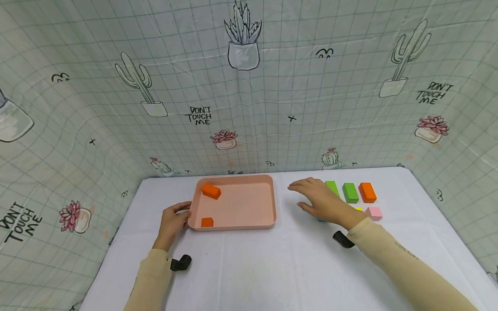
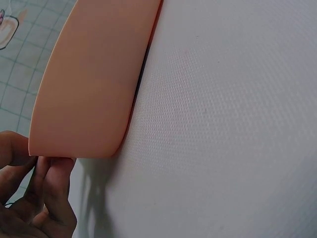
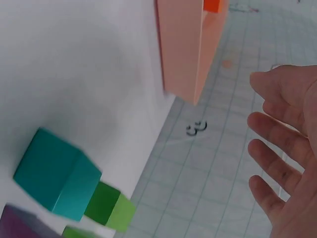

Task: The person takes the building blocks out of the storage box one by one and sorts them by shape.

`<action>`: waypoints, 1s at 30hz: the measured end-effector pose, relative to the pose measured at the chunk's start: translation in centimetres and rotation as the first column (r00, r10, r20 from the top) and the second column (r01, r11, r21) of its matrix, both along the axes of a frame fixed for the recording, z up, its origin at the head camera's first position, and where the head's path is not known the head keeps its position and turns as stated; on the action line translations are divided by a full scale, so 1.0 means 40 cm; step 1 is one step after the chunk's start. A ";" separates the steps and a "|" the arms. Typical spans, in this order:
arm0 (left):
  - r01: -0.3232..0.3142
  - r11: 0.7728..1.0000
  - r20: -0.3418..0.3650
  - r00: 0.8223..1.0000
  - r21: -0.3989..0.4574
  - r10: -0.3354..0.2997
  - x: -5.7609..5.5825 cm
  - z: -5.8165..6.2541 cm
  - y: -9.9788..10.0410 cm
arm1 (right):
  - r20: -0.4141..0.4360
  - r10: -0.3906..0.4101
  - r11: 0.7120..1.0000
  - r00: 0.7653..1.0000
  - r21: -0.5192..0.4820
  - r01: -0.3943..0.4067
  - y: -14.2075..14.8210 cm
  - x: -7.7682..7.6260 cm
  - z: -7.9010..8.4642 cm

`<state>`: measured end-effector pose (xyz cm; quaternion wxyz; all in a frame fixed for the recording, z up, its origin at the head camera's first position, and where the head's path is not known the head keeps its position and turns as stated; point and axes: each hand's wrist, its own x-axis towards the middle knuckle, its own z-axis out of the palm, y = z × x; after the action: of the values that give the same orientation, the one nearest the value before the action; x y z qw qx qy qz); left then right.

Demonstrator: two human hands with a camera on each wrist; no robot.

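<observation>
My left hand (image 1: 173, 222) grips the left rim of a peach-pink tray (image 1: 245, 207). In the left wrist view, bent fingers (image 2: 59, 186) touch the tray's end wall, and one lies at the rim. Two orange blocks, one upper left (image 1: 211, 191) and one lower left (image 1: 207, 222), lie inside. My right hand (image 1: 320, 199) hovers right of the tray, holding nothing, its fingers spread and slightly bent in the right wrist view. Beneath and beside it lie a green block (image 1: 351, 193), an orange block (image 1: 368, 192), a pink block (image 1: 374, 213) and a partly covered yellow block (image 1: 358, 209).
The right wrist view shows a teal block (image 3: 57, 173), a green block (image 3: 110, 206) and a purple block (image 3: 20, 223) on the white tabletop (image 1: 249, 268). A patterned cloth (image 1: 264, 95) hangs behind the table and at both sides.
</observation>
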<state>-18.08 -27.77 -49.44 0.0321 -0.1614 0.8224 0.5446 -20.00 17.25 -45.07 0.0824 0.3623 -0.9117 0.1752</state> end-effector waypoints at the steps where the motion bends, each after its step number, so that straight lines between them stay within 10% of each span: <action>1: 0.000 1.000 0.002 1.000 -0.001 0.000 -0.001 0.001 -0.001 | -0.001 0.003 1.000 1.000 0.000 -0.003 -0.010 0.000 -0.001; 30: -0.025 1.000 0.028 0.999 0.002 0.025 0.017 0.004 0.009 | 0.036 0.165 0.986 0.986 -0.011 -0.165 -0.319 -0.005 -0.044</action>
<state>-17.39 -27.41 -49.29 0.0368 -0.1792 0.8190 0.5438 -20.20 4.48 -46.82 0.0520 0.4328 -0.8794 0.1916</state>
